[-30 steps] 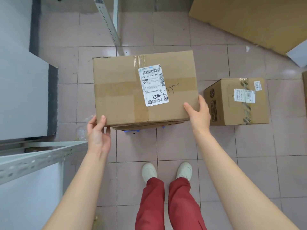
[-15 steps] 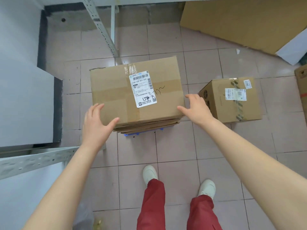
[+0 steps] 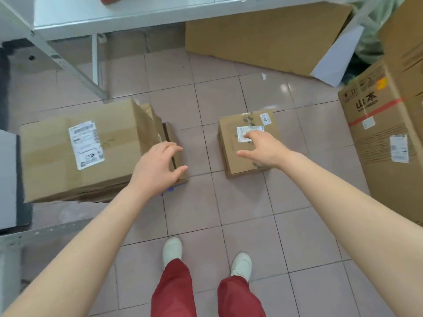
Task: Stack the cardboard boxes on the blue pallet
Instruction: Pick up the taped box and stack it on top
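Observation:
A large cardboard box (image 3: 55, 156) with a white label sits on top of a stack at the left. Under the stack only small bits of the blue pallet (image 3: 171, 189) show. My left hand (image 3: 158, 170) hovers with spread fingers by the stack's right end and holds nothing. A small cardboard box (image 3: 231, 147) with labels stands on the tiled floor to the right. My right hand (image 3: 263, 149) reaches over its top, fingers apart and gripping nothing.
A tall printed carton (image 3: 386, 124) stands at the right edge. A flat cardboard sheet (image 3: 263, 35) leans at the back. Metal shelf frames (image 3: 68, 62) and white shelves border the left and back. My feet (image 3: 172, 248) stand on the tiles.
Both hands have let go of the large box, which now rests on the stack. My view turned right, and my right hand moved over to the small box on the floor.

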